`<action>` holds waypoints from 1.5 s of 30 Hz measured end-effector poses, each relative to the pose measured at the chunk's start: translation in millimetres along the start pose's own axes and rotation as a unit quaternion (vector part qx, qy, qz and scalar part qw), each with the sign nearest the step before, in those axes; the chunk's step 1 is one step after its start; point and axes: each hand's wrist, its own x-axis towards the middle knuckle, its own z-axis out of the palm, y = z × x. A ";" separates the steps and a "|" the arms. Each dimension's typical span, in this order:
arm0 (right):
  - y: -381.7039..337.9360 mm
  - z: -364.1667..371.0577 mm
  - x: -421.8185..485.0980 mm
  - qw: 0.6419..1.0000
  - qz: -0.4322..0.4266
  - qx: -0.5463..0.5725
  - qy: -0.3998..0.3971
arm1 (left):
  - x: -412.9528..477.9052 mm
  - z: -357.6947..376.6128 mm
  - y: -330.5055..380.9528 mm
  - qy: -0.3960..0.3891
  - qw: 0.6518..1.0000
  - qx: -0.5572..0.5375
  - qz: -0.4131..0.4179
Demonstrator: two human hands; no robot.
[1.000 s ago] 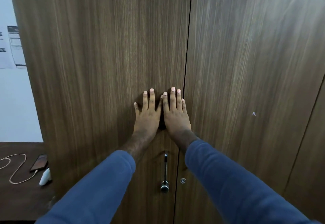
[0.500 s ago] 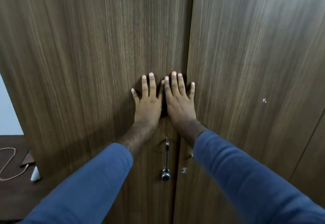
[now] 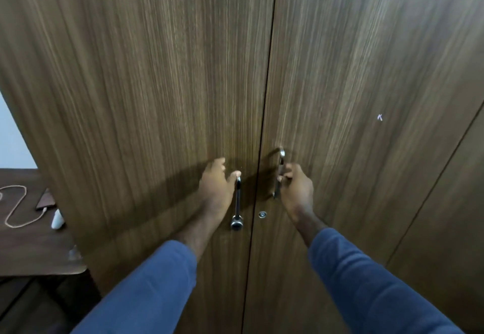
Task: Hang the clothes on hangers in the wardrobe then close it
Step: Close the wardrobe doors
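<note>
Right hand (image 3: 296, 187) curls round right wardrobe handle (image 3: 281, 159); at nine o'clock left hand (image 3: 216, 183), thumb on left handle (image 3: 237, 202), grip unclear, may slip when pulling
</note>
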 end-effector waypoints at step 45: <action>75.2 8.9 -102.7 0.923 -0.035 -0.218 -0.315 | -137.5 26.6 -25.3 -0.263 0.892 0.368 -0.003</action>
